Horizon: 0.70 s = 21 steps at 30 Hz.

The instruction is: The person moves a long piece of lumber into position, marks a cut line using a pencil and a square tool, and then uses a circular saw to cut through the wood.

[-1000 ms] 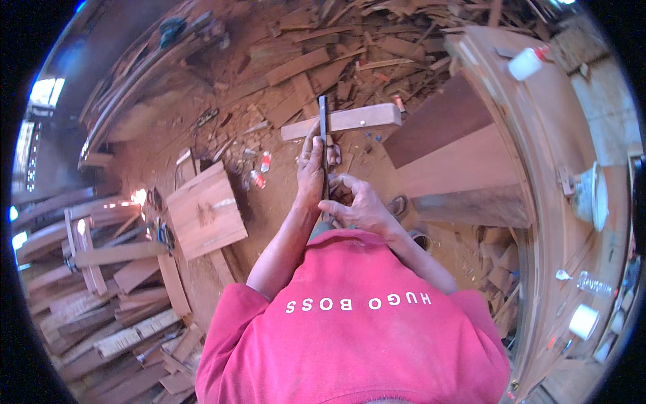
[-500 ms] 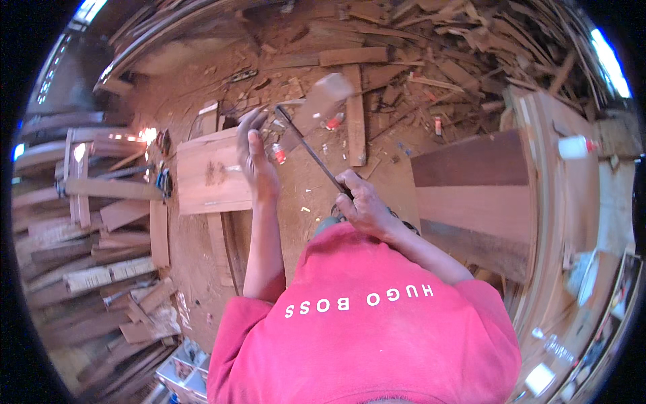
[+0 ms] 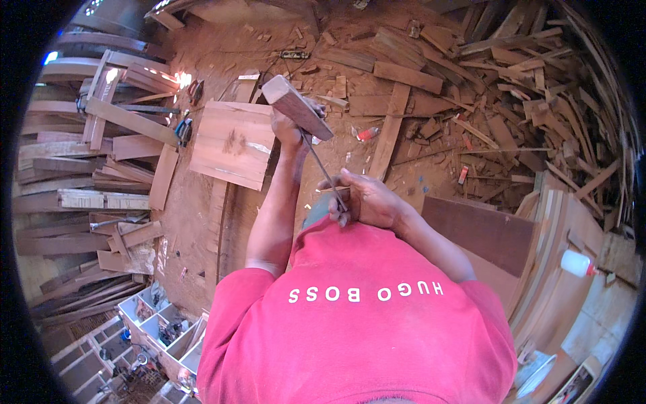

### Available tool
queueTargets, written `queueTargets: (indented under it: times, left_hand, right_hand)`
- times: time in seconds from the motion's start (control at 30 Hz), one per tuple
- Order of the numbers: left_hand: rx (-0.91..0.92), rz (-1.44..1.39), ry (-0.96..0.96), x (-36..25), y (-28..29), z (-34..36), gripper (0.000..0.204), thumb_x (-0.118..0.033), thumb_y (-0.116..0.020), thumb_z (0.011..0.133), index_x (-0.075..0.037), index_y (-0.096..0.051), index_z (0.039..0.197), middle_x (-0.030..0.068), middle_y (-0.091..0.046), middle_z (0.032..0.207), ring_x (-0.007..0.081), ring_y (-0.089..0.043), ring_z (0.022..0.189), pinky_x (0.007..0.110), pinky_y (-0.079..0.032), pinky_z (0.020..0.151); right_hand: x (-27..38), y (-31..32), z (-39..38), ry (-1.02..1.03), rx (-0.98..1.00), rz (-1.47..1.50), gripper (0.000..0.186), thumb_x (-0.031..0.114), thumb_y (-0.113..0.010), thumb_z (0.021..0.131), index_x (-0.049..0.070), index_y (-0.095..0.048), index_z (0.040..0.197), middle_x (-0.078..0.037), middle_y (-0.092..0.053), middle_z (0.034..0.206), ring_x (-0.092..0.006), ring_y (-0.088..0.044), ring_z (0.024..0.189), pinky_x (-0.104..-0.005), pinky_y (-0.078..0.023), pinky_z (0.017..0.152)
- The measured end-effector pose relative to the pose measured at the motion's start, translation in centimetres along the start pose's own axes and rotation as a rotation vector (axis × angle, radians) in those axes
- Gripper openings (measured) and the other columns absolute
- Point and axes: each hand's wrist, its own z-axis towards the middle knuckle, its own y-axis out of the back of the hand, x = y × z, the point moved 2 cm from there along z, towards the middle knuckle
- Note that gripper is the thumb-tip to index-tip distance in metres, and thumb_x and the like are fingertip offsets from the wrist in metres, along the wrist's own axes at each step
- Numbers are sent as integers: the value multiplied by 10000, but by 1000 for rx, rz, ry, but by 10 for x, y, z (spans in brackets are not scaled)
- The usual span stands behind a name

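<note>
A wooden block (image 3: 298, 111), pale on one face and reddish brown on the side, is gripped in my left hand (image 3: 286, 129), whose fingers partly show behind it. From beneath the block a thin dark metal rod (image 3: 321, 161) slants down toward my body. Its lower end lies in my right hand (image 3: 373, 200), with the fingers curled about it and the thumb raised. Whether the rod's upper end touches the block or passes behind it, I cannot tell. Both hands are in front of my red shirt (image 3: 397, 337).
A flat wooden panel (image 3: 232, 145) lies left of my left arm. Stacked boards (image 3: 101, 182) line the left side, above a compartmented box (image 3: 158, 323) of tools. Scrap wood (image 3: 525, 121) is heaped at the far right. A dark panel (image 3: 478, 232) and a white bottle (image 3: 577, 263) are nearer.
My left hand was open and is now closed on the wooden block, which was a blur beyond the rod. The rod's far end has moved right and nearer; my right-hand grip has shifted. The view has turned.
</note>
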Motion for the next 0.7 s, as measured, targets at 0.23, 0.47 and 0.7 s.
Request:
queueTargets:
  times: [0.23,0.47,0.7]
  left_hand:
    - [-118,103,38,10,-13,48,441,-448,-381,1058,-79,-606,973,29,-618,836,122,-616,758,300,-518,722]
    - [-7,90,105,-6,-12,130,434,-394,-373,1070,-102,-489,770,45,-525,660,145,-566,621,309,-501,638]
    - [279,124,-17,-53,-19,248,465,-405,-338,1068,-114,-372,708,145,-545,538,233,-558,482,393,-506,601]
  right_hand:
    - [43,20,44,-189,99,77,593,540,-273,1039,40,-579,1136,-65,-570,640,-157,-506,480,-320,-461,488]
    - [97,17,108,-251,86,-41,661,630,-293,992,60,-620,921,-17,-450,549,-123,-386,450,-289,-382,455]
    - [173,3,214,-111,168,-278,683,623,-261,1002,35,-577,854,-20,-453,585,-136,-426,504,-280,-387,476]
